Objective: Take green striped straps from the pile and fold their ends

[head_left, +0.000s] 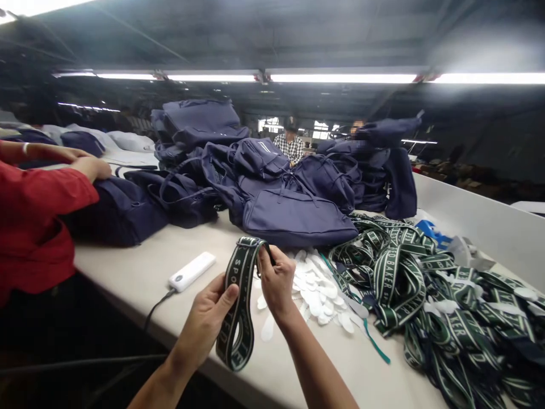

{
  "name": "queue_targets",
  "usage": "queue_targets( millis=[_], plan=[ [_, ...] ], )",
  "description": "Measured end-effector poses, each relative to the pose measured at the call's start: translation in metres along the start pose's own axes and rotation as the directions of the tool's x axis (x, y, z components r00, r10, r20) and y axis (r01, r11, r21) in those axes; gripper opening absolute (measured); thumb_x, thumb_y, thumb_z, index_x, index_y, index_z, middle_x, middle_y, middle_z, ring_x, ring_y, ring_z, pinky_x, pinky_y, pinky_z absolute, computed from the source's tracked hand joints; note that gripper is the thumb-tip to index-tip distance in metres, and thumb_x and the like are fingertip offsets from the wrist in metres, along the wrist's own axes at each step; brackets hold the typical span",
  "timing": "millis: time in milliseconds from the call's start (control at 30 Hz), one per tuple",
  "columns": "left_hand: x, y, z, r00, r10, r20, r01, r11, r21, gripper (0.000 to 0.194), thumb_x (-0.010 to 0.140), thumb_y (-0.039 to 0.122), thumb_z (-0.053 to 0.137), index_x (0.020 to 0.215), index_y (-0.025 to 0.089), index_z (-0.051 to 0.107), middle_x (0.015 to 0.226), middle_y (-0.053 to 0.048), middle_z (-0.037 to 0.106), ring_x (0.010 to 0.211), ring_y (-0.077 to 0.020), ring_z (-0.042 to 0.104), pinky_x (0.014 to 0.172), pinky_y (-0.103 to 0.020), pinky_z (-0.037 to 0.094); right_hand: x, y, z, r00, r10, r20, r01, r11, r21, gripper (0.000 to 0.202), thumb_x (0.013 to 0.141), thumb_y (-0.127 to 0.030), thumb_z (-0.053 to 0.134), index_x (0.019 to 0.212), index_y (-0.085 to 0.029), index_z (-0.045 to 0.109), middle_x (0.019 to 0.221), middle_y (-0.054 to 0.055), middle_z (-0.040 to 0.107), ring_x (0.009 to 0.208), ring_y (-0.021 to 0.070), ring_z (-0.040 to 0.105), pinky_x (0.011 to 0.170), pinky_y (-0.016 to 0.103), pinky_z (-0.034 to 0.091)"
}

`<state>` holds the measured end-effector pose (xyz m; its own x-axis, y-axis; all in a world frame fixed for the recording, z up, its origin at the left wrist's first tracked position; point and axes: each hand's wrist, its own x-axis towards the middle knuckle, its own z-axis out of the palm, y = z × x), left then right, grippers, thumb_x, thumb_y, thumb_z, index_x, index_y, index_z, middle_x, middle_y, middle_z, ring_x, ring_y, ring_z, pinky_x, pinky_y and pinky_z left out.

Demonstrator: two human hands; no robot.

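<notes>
Both my hands hold one dark green webbing strap (238, 301) with white lettering and pale edge stripes, looped and hanging above the table's front edge. My left hand (208, 312) pinches its side between thumb and fingers. My right hand (276, 281) is closed on the strap's upper end, by a dark fitting that I cannot make out clearly. Just beyond my right hand lies a heap of small white rounded pieces (317, 289). To the right spreads a large tangled pile of matching straps (400, 267).
Navy bags (298, 213) are heaped across the back of the table (191, 244). A white device (192, 271) with a cable lies left of my hands. A person in a red top (38, 210) handles a bag at left. A white panel (468, 221) borders the right side.
</notes>
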<state>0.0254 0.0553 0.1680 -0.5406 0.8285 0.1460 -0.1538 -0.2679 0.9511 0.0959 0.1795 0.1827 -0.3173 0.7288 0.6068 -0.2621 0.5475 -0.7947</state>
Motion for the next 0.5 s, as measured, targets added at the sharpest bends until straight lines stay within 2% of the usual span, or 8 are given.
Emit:
queue_targets(
  millis=[100, 167, 233, 300, 400, 500],
  plan=[
    [0.007, 0.006, 0.002, 0.984, 0.106, -0.141, -0.105, 0.994, 0.014, 0.032, 0.077, 0.036, 0.077, 0.103, 0.019, 0.068, 0.084, -0.001, 0.07, 0.07, -0.0125, 0.062, 0.069, -0.021, 0.052, -0.012, 0.005, 0.004, 0.973, 0.211, 0.093, -0.222, 0.966, 0.13, 0.046, 0.092, -0.048, 0.056, 0.058, -0.017, 0.048, 0.053, -0.005, 0.037, 0.05, 0.0085, 0.033, 0.047, 0.022, 0.026],
    [0.012, 0.006, 0.004, 0.973, 0.095, -0.21, -0.095, 0.995, 0.009, 0.031, 0.073, 0.037, 0.081, 0.094, 0.018, 0.069, 0.08, 0.0, 0.07, 0.066, -0.0125, 0.062, 0.064, -0.021, 0.052, -0.023, 0.009, 0.007, 0.929, 0.332, 0.162, -0.361, 0.91, 0.205, 0.047, 0.089, -0.053, 0.056, 0.061, -0.017, 0.048, 0.055, -0.005, 0.037, 0.05, 0.0085, 0.032, 0.046, 0.022, 0.025],
    [0.016, 0.003, 0.007, 0.963, 0.062, -0.264, -0.062, 0.998, 0.008, 0.032, 0.069, 0.039, 0.082, 0.088, 0.017, 0.069, 0.076, 0.001, 0.07, 0.063, -0.0126, 0.062, 0.061, -0.021, 0.052, -0.034, 0.013, 0.009, 0.896, 0.401, 0.19, -0.44, 0.861, 0.256, 0.047, 0.09, -0.057, 0.053, 0.065, -0.017, 0.05, 0.059, -0.004, 0.041, 0.053, 0.0092, 0.034, 0.047, 0.021, 0.027],
    [0.017, -0.003, 0.009, 0.959, 0.019, -0.283, -0.008, 0.999, 0.037, 0.035, 0.067, 0.04, 0.084, 0.089, 0.016, 0.07, 0.074, 0.001, 0.07, 0.063, -0.0132, 0.063, 0.06, -0.021, 0.053, -0.042, 0.015, 0.009, 0.881, 0.44, 0.176, -0.474, 0.826, 0.306, 0.048, 0.091, -0.059, 0.049, 0.067, -0.018, 0.051, 0.061, -0.004, 0.044, 0.055, 0.01, 0.037, 0.049, 0.021, 0.03],
    [0.014, -0.013, 0.012, 0.96, -0.035, -0.278, 0.073, 0.989, 0.128, 0.038, 0.066, 0.041, 0.084, 0.091, 0.016, 0.071, 0.072, 0.002, 0.07, 0.062, -0.013, 0.062, 0.057, -0.019, 0.051, -0.05, 0.013, 0.006, 0.881, 0.46, 0.109, -0.466, 0.808, 0.361, 0.049, 0.091, -0.062, 0.047, 0.068, -0.018, 0.05, 0.063, -0.003, 0.046, 0.057, 0.011, 0.039, 0.053, 0.022, 0.035],
    [0.012, -0.017, 0.015, 0.949, -0.015, -0.314, 0.09, 0.97, 0.226, 0.037, 0.066, 0.043, 0.082, 0.093, 0.019, 0.071, 0.075, 0.003, 0.07, 0.063, -0.0137, 0.061, 0.057, -0.02, 0.05, -0.055, 0.008, 0.004, 0.884, 0.464, 0.053, -0.451, 0.819, 0.354, 0.053, 0.092, -0.065, 0.041, 0.072, -0.018, 0.054, 0.068, -0.001, 0.052, 0.063, 0.0131, 0.047, 0.059, 0.024, 0.042]
  ],
)
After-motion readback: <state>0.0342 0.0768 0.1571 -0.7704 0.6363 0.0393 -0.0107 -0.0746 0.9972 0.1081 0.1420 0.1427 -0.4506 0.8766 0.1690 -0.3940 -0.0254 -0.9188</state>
